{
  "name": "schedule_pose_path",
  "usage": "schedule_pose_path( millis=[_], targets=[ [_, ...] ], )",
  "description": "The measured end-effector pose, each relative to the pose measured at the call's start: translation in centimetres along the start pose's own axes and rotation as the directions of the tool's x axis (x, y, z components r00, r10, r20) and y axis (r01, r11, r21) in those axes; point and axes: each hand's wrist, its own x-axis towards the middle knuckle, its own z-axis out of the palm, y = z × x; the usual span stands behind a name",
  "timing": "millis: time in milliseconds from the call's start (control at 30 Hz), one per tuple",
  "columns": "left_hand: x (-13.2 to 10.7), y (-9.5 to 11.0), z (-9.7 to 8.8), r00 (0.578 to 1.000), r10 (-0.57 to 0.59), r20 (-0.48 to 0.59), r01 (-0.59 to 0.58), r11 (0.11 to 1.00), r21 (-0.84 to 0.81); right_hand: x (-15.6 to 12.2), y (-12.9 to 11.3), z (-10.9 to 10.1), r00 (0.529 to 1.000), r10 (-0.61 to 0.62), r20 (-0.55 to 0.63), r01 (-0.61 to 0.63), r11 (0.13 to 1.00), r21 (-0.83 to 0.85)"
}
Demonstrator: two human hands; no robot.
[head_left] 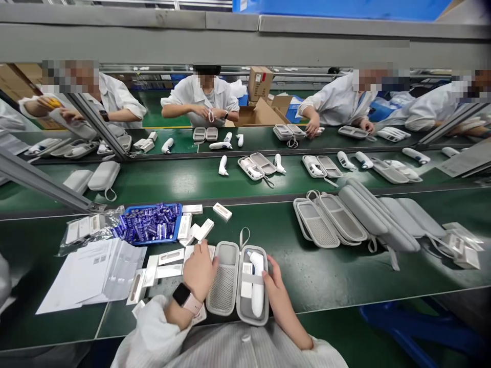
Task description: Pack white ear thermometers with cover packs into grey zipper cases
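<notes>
Well, your right hand (282, 301) rests on the open grey case (226, 245) beside its white thermometer (258, 291), fingers together, while your left hand (199, 271) hides its fingertips (grip unclear).

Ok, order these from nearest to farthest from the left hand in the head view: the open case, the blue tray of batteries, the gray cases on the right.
From the left hand:
1. Open case: directly right, beside it.
2. Blue tray of batteries: up and left.
3. Gray cases: far off to the right.
</notes>
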Motion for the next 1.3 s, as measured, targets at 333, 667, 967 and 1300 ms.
schedule_pose_path(
  millis=[333,667,967,1300],
  targets=[
    [1.3,0.8,-1.5,0.992,0.127,0.018,-0.124,0.984,-0.13,5.1,-0.8,-0.4,0.986,-0.112,-0.12,0.108,0.993,-0.042],
    [18.2,-1.2,-9.3,0.997,0.073,-0.004,-0.07,0.935,-0.347,9.2,-2.9,-3.8,0.966,-0.257,0.028,0.244,0.873,-0.423],
    [36.8,-2.1,-7.9,0.99,-0.124,0.072,0.137,0.967,-0.216,8.1,-3.5,-8.5,0.925,-0.348,-0.154,0.253,0.863,-0.437],
    [30.5,-1.4,-12.8,0.891,0.449,-0.059,-0.449,0.893,0.022,8.6,-10.9,-7.3,0.749,-0.658,-0.08,0.544,0.679,-0.493]
  ],
)
